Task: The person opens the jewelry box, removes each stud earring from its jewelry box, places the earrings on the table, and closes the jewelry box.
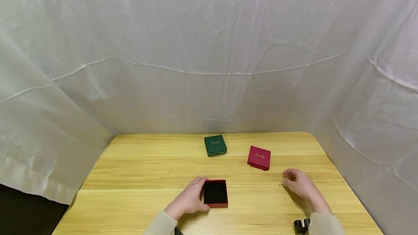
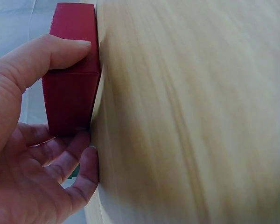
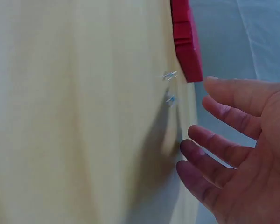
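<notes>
Okay, my left hand (image 1: 190, 197) grips the open red box (image 1: 218, 205), black inside, thumb on its near side, fingers on the far side; box is on the table (image 1: 140, 177), front centre. My right hand (image 1: 302, 186) is loose, holding nothing, near two tiny silvery pieces (image 3: 170, 75). Magenta box (image 1: 259, 157) farther back, green box (image 1: 215, 145) left of that.

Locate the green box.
In the head view, the green box lies near the table's far edge, beyond the open red box, left of the magenta piece.
</notes>
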{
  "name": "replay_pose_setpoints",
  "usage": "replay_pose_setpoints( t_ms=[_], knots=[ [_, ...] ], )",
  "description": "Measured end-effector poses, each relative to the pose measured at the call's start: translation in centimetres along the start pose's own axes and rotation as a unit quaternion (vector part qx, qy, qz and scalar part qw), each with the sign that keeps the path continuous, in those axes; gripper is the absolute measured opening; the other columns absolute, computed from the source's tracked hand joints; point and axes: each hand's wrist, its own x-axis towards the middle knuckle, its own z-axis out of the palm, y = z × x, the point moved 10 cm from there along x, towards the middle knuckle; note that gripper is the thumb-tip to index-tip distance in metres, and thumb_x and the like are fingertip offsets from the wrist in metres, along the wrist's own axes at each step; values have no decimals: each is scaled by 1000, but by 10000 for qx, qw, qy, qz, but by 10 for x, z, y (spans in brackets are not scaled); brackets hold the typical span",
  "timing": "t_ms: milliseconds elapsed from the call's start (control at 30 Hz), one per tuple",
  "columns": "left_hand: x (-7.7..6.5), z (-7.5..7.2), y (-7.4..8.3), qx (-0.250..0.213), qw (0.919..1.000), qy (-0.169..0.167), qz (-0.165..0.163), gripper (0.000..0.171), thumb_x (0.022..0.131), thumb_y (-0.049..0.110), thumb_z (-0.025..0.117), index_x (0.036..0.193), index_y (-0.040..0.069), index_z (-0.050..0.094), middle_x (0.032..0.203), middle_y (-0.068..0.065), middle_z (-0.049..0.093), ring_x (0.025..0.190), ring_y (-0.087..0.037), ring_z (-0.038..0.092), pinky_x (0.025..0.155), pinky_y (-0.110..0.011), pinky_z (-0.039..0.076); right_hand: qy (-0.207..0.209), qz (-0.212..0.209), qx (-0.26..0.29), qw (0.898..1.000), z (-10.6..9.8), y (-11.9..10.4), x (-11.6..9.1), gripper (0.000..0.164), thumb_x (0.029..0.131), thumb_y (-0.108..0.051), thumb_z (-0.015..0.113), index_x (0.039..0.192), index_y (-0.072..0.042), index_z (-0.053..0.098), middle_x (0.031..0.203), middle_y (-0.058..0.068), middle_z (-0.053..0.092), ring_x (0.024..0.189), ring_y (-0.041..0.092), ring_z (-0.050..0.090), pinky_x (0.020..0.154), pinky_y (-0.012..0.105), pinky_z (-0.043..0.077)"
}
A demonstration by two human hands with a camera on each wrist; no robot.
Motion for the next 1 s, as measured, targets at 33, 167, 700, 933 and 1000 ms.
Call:
replay_pose_setpoints(
  t_ms=[33,167,700,933,1000],
  knots=[
    [0,0,0,-1,10000,-2,0,94,69,24,89,145,-1,40,144,-19,43,132,-35,41,104,-50,40,-42,6,-15,10000,0,-1,2,33,91,-10,68,118,9,60,115,25,63,107,43,58,92,57,45],
    [0,-1,1,10,10000,20,16,93,68,24,89,144,-1,41,143,-19,44,131,-35,42,103,-50,40,-214,23,-33,9998,3,-8,13,51,91,-15,69,132,9,49,132,33,50,117,51,50,95,62,42],
    [0,-3,3,53,9999,37,107,92,69,24,89,144,-1,42,141,-16,46,130,-35,43,104,-50,40,-455,-214,84,9987,16,-28,61,100,75,-12,85,148,12,21,146,40,26,126,57,37,102,65,33],
    [0,-1,0,40,10000,6,56,92,69,24,88,144,0,42,143,-16,45,131,-34,42,104,-49,40,-498,-154,131,9986,25,-28,77,105,70,-8,87,147,15,19,143,41,31,130,56,32,107,66,23],
    [0,-1,1,41,10000,16,62,92,69,24,88,144,0,42,143,-17,45,131,-34,42,104,-49,40,-507,-113,184,9985,27,-26,79,106,69,-7,87,147,16,19,142,41,32,130,55,33,108,66,22]
  ],
)
